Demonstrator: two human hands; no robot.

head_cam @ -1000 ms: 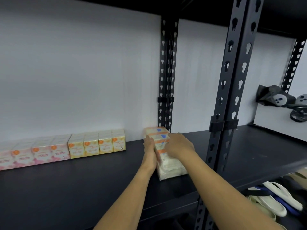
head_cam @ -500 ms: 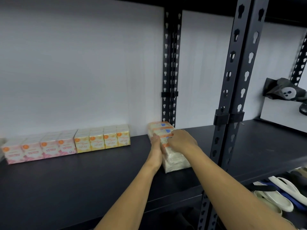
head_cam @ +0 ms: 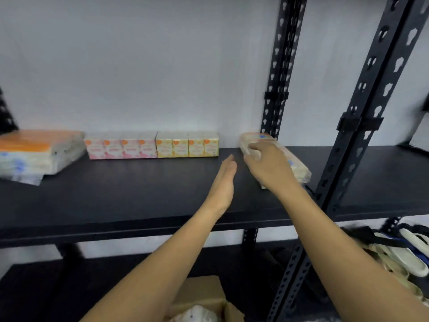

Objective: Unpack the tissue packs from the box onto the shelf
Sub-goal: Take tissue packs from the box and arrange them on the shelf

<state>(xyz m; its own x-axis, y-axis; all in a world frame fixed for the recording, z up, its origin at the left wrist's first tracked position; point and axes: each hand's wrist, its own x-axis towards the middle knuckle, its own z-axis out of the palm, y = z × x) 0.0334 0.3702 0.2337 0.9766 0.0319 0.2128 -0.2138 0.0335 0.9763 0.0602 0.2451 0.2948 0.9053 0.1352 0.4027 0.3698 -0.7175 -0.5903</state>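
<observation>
A clear-wrapped tissue pack (head_cam: 299, 168) lies on the black shelf (head_cam: 139, 196) beside the rear upright. My right hand (head_cam: 267, 166) hovers over its near-left side, fingers spread and loose, not gripping it. Flat and empty, my left hand (head_cam: 224, 180) is held above the shelf just left of the pack, apart from it. A row of small pink and yellow tissue packs (head_cam: 153, 145) stands along the back wall. Further left lies a stack of larger orange-topped packs (head_cam: 34, 154). The cardboard box (head_cam: 204, 298) sits open below, with a wrapped pack showing inside.
Two black perforated uprights (head_cam: 371, 112) rise at the right, the nearer one close to the pack's right end. White and blue sandals (head_cam: 408, 252) lie on the lower shelf at right. A bare stretch of shelf lies between the yellow packs and my hands.
Both hands have come off the tissue pack and drawn back left. The view has dropped and swung left, bringing the box and the orange-topped stack into sight.
</observation>
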